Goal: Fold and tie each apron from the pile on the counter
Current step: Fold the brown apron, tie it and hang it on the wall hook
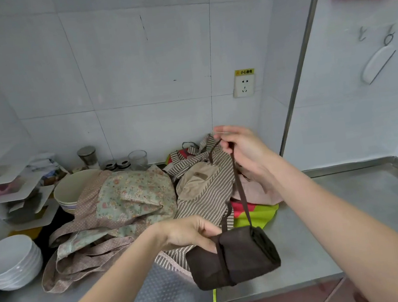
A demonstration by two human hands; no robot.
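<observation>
White tiled wall, grey grout lines. Wall socket with yellow warning label on top. Right of socket: metal corner trim, then white panel with hooks. Below socket: stainless surface, raised rear lip. Left of socket, far: white tiered corner shelf. Even, flat light.

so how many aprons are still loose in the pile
4 visible: floral apron left, striped apron centre, pink apron right, red-and-green apron underneath. Others may be hidden.
</observation>
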